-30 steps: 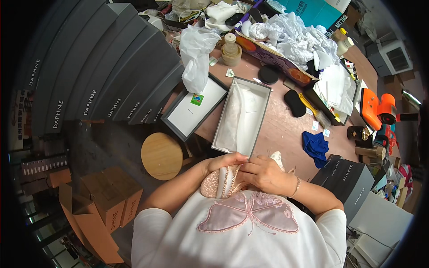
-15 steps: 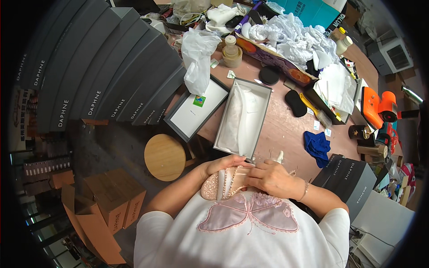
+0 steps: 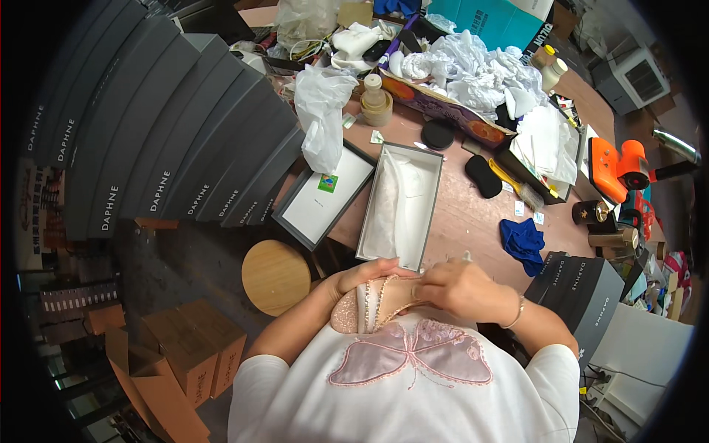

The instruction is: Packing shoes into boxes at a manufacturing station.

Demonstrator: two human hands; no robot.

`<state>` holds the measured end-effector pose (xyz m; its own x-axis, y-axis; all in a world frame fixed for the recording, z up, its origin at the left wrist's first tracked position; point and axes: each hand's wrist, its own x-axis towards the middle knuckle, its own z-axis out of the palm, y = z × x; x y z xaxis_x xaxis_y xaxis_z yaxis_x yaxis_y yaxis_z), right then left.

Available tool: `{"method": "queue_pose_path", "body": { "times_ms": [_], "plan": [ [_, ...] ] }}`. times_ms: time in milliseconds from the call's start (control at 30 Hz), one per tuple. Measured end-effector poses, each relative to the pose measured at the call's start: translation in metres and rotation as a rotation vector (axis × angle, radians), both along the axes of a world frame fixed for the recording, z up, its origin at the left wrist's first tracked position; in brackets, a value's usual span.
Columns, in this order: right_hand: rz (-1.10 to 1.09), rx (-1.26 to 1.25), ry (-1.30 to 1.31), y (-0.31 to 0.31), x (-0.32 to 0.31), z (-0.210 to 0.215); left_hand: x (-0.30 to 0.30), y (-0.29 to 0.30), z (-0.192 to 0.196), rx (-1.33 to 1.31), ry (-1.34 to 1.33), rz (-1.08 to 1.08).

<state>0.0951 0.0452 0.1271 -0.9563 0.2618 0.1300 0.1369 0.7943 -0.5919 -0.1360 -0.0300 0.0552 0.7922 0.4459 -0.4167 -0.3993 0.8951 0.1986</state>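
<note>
A glittery rose-gold sandal point(image 3: 346, 314) with beaded straps and white padding under them lies sideways against my white shirt. My left hand point(image 3: 358, 275) is closed around its far side near the toe. My right hand point(image 3: 469, 290) has its bent fingers pressed together at the heel end, and they cover that part of the shoe. A small pale tip pokes out beyond the right knuckles; what it is I cannot make out. Just past my hands stands an open grey shoebox point(image 3: 426, 193) lined with white tissue paper point(image 3: 391, 210).
A box lid point(image 3: 306, 221) lies left of the shoebox, partly under a white plastic bag point(image 3: 319, 118). Dark shoeboxes point(image 3: 148, 140) are stacked high at the left. A blue cloth point(image 3: 522, 245), a yellow-handled brush point(image 3: 515, 181) and more shoeboxes point(image 3: 583, 303) are to the right.
My right hand has turned slightly at the sandal's heel end, and the pale tip beyond it shows less. My left hand keeps its hold. The whole view has shifted a little.
</note>
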Motion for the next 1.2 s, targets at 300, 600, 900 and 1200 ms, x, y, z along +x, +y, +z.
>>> {"method": "queue_pose_path", "body": {
  "times_ms": [300, 600, 900, 1200],
  "plan": [
    [-0.998, -0.023, 0.289, 0.060, 0.052, -0.010, -0.043, 0.033, -0.005, 0.207, -0.127, 0.177],
    [-1.360, 0.010, 0.106, 0.071, 0.100, -0.137, -0.069, 0.045, -0.034, -0.007, -0.285, 0.261],
    [-0.400, 0.311, -0.248, 0.032, -0.048, 0.014, -0.065, 0.065, -0.011, -0.158, -0.233, 0.121],
    [-0.390, -1.722, 0.453, -0.004, -0.051, -0.090, -0.068, 0.059, -0.025, 0.444, 0.287, 0.250]
  ]
}}
